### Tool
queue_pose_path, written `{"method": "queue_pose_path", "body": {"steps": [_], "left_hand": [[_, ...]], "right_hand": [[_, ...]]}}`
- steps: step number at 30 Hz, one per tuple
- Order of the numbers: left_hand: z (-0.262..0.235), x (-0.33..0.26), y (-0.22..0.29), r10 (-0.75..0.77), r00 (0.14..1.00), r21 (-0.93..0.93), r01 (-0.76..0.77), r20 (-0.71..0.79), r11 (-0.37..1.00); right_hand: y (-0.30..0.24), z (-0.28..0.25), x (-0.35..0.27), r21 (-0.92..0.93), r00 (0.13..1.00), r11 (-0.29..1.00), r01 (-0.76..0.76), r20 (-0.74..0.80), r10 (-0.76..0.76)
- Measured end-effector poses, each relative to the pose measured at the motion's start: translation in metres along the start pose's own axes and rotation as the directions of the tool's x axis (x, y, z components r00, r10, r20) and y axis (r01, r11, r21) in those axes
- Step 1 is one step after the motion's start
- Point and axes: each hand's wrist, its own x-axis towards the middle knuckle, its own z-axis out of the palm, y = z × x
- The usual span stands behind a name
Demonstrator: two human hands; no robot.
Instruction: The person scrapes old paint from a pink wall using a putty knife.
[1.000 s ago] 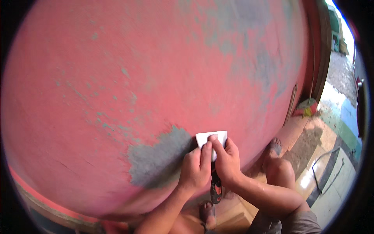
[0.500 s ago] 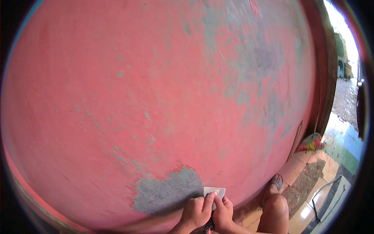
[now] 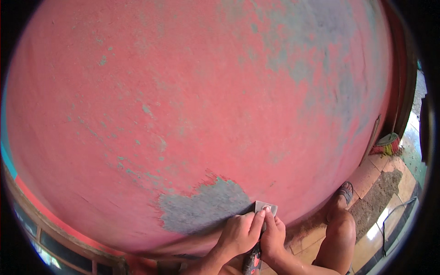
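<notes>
Both hands are pressed low on the red painted wall [image 3: 197, 91], working a metal scraper [image 3: 266, 207] against it. The left hand [image 3: 238, 233] lies with its fingers closed over the tool, fingertips pushing on the back of the pale blade. The right hand [image 3: 273, 234] sits just beside it, touching it, also wrapped around the tool with a finger laid on the blade. The scraper's dark handle [image 3: 252, 262] shows below the two hands, between the wrists.

The blade rests flat on the wall at the right edge of the grey scraped patch [image 3: 201, 208], where bare plaster shows through the paint. Above that patch the red coat is mostly whole, with small flecks gone; far above and to the right of it the paint has thinned to a greyish haze.

To the right of the patch, the person's bare knee [image 3: 340, 227] is bent, and the foot in a sandal [image 3: 345, 191] stands on the tiled floor [image 3: 371, 252] by the wall's foot.
</notes>
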Motion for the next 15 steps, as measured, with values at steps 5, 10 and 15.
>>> {"method": "queue_pose_path", "body": {"steps": [5, 10, 15], "left_hand": [[0.004, 0.003, -0.001, -0.009, 1.0, 0.049, 0.008, 0.025, 0.999], [0.004, 0.003, 0.001, 0.005, 1.0, 0.08, -0.005, 0.006, 0.997], [0.0, -0.003, -0.002, -0.003, 1.0, 0.108, 0.002, 0.015, 0.994]], "right_hand": [[0.005, 0.003, 0.0, 0.01, 1.0, 1.0, -0.016, -0.004, 0.016], [0.005, 0.006, -0.002, 0.045, 0.999, 0.999, 0.016, 0.026, -0.017], [0.007, 0.01, -0.009, 0.051, 1.0, 0.999, -0.009, 0.015, 0.008]]}}
